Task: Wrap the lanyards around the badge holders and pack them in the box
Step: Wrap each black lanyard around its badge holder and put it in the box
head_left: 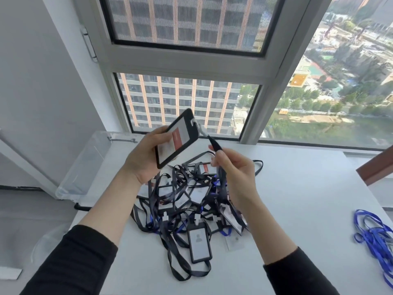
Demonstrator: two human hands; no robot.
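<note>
While a large tangled pile [191, 201] of badge holders and black lanyards lies on the white table [297, 188], only one badge holder [177, 138] is held up above it. It is gripped at its lower end by the left hand [144, 154], the fingers curled round it. Its black lanyard [213, 143] is pinched just beyond the clip by the right hand [234, 169], and the rest of the strap hangs down toward the pile. No turn of strap is seen around the holder, so the wrapping is judged to be only at its start. The clear box [85, 165] stands at the left edge of the table, and no packed holder can be made out in it; nearly the whole task is therefore judged to be left. The long axis of the held holder runs diagonally, from lower left to upper right, and the clip end is pointed up and to the right, toward the window [191, 60].
</note>
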